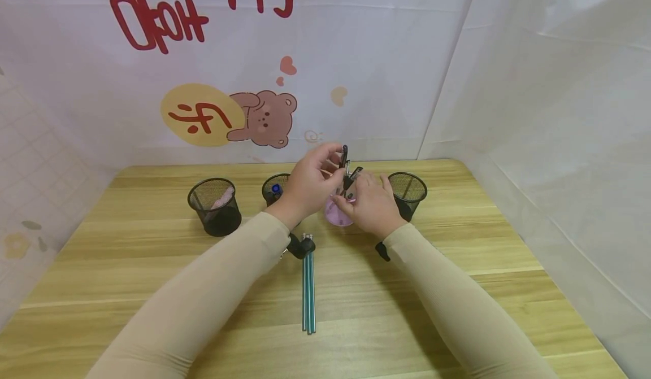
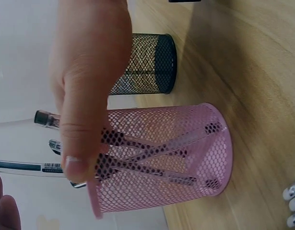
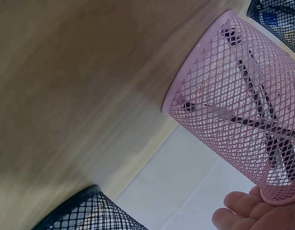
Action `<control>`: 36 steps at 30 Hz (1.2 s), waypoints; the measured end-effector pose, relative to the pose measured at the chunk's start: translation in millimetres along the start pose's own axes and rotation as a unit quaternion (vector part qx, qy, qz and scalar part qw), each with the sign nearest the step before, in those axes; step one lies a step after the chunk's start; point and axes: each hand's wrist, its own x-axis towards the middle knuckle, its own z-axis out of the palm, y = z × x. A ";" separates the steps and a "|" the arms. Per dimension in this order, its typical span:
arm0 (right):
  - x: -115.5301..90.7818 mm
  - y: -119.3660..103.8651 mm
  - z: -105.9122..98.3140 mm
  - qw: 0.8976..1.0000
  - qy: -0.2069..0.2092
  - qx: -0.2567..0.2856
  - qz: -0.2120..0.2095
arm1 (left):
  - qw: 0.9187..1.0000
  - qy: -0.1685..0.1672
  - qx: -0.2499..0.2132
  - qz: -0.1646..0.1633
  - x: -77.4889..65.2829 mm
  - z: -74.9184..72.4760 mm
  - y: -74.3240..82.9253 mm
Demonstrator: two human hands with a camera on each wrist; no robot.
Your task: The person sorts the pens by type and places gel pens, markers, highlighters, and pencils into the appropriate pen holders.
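Observation:
A pink mesh pen cup [image 1: 337, 215] stands among the black cups, with several clear, black-ended pens [image 2: 152, 151] leaning in it. My left hand [image 1: 313, 180] is above its rim and pinches a pen [image 1: 343, 155]; in the left wrist view that barcoded pen [image 2: 22, 167] slants down toward the cup's mouth. My right hand [image 1: 375, 205] grips the pink cup at the rim, thumb on the near side, as the left wrist view shows. Some of its fingers [image 3: 243, 208] show beyond the rim in the right wrist view. The hands partly cover the cup in the head view.
Black mesh cups stand at the left [image 1: 216, 212], behind my left forearm [image 1: 272, 181] and at the right [image 1: 408, 187]. The left one holds something pink; the partly covered one holds blue-capped pens. Several teal pens [image 1: 309, 291] lie on the wooden table [image 1: 447, 288], before a white wall cloth.

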 end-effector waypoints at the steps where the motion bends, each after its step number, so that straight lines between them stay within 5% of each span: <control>1: 0.1 0.2 0.0 1.000 0.000 -0.002 0.000 | 1.000 -0.001 0.002 -0.002 -0.5 0.5 -0.9; 36: 0.5 0.2 1.1 1.000 0.013 0.006 -0.006 | 0.999 -0.022 0.016 -0.030 -14.8 14.5 -20.0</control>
